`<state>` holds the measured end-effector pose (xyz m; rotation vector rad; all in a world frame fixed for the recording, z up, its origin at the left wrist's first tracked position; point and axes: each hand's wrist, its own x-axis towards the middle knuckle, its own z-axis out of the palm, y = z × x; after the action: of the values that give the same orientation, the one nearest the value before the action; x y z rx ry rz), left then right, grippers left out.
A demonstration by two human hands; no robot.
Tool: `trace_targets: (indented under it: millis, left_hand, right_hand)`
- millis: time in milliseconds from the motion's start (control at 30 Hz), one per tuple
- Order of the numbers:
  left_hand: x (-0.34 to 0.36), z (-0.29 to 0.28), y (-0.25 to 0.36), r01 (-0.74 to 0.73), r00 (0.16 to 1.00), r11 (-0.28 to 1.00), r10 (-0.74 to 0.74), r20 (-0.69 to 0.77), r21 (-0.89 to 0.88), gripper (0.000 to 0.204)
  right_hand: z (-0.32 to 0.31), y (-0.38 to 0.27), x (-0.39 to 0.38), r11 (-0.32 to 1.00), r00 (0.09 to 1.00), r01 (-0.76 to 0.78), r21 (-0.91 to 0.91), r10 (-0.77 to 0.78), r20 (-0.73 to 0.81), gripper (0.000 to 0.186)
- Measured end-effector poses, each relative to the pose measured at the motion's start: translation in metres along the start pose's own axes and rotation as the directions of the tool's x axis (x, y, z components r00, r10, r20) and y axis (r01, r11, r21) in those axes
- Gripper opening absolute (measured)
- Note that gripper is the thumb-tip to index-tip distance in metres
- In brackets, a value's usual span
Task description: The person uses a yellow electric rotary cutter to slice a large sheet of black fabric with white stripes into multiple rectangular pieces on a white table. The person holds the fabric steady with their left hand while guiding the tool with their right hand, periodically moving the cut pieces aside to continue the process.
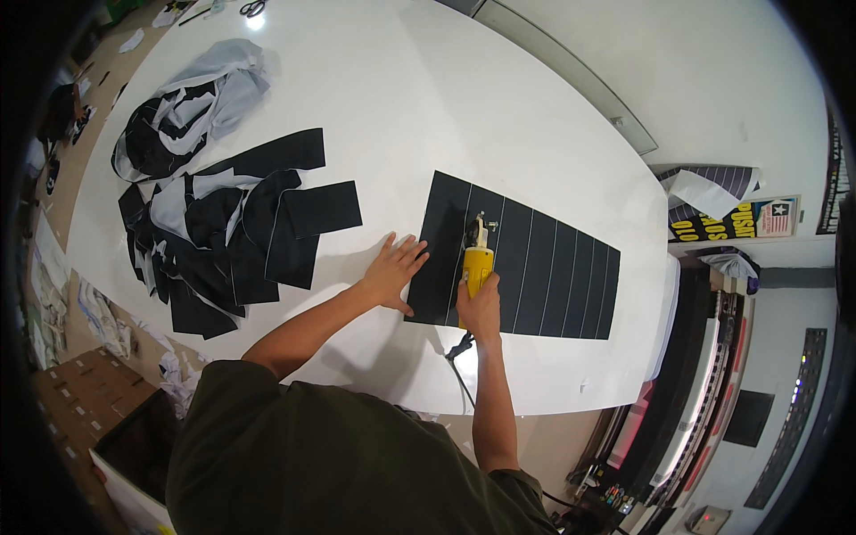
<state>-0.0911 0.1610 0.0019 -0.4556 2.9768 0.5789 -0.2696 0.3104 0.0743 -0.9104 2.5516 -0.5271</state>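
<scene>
A black fabric panel (pixel 557 267) with several thin white lines across it lies flat on the white table (pixel 374 98). My right hand (pixel 480 308) is wrapped round the yellow body of an electric fabric cutter (pixel 479 261). The cutter's metal head rests over the panel, close to the leftmost white line. From its rear end a dark cord (pixel 460 379) runs down off the table's near edge. My left hand (pixel 392 275) is spread with fingers apart, fingertips touching the panel's left edge. Whether the blade is moving cannot be seen.
Cut black fabric pieces (pixel 294 214) are heaped on the table left of my left hand. Behind them lies a crumpled grey and black bundle (pixel 201 102). Scissors (pixel 253 8) sit at the far edge. A large printer-like machine (pixel 687 383) stands at right, and a cardboard box (pixel 89 401) at lower left.
</scene>
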Motion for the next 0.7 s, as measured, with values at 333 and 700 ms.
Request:
trace_targets:
  millis: [333, 700]
  left_hand:
    - [-0.001, -0.001, 0.0, 0.002, 1.0, 1.0, -0.001, -0.023, 0.009, 0.135]
    - [-0.002, -0.006, 0.001, 0.013, 1.0, 1.0, -0.013, -0.005, 0.0, 0.136]
  right_hand:
    - [-0.004, -0.019, 0.047, 0.999, 1.0, 0.026, -0.019, -0.026, -0.014, 0.053]
    - [-0.003, -0.029, 0.092, 0.999, 0.998, 0.05, -0.017, -0.051, -0.031, 0.055]
